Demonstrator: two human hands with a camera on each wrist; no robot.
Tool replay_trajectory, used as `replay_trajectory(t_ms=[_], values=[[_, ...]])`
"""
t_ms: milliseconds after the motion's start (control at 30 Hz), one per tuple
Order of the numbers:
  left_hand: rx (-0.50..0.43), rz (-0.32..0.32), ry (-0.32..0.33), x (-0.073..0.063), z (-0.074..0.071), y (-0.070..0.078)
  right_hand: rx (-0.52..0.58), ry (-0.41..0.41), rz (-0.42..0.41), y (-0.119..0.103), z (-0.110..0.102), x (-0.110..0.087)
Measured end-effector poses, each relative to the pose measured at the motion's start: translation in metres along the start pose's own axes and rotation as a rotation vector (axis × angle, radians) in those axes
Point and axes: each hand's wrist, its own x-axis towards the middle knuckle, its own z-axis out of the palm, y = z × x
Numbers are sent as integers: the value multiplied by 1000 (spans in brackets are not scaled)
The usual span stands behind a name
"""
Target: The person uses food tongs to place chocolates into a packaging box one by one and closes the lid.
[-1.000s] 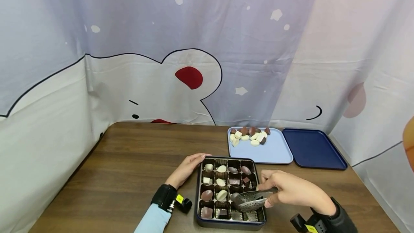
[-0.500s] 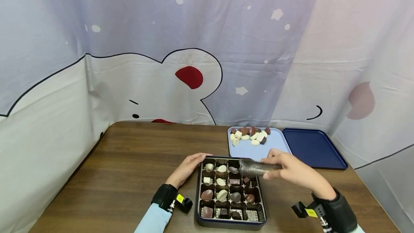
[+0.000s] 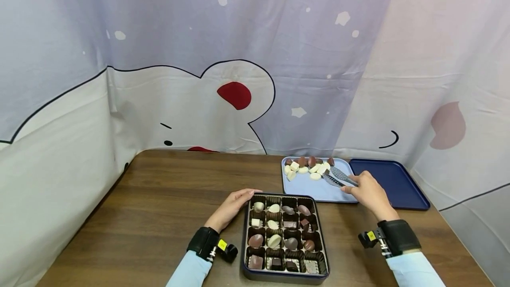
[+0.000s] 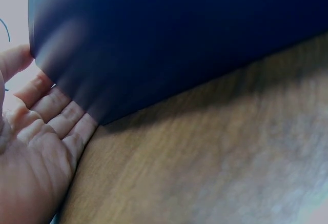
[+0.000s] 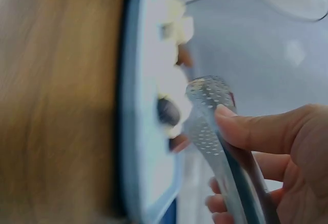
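Metal serving tongs (image 3: 343, 176) with perforated heads are gripped in my right hand (image 3: 370, 194). Their spread tips reach over the chocolates (image 3: 315, 176) on the light blue tray (image 3: 296, 190), close to a dark piece (image 5: 168, 112). My left hand (image 3: 230, 209) rests at the back left corner of a dark navy box (image 3: 284, 277). In the left wrist view, straight fingers (image 4: 64, 119) lie against its wall, with the thumb at the edge. White, brown and dark chocolates fill most of the box's compartments; the front right one holds none.
A dark blue tray (image 3: 388, 183) lies right of the light blue one. Both sit at the back right of the wooden table (image 3: 179, 180). A printed curtain (image 3: 311, 56) hangs right behind the table and along its sides.
My right hand has carried the tongs from the box's front right up and back to the light blue tray. A dark chocolate now shows in the front row, third compartment. The left hand stays put.
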Motion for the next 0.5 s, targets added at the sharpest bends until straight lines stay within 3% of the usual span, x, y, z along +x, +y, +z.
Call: replay_trajectory(t_ms=[233, 500], values=[[-8, 8, -9, 0, 0, 0, -30, 31, 33, 20, 17, 16], [-17, 5, -3, 0, 0, 0, -43, 42, 35, 26, 31, 29]])
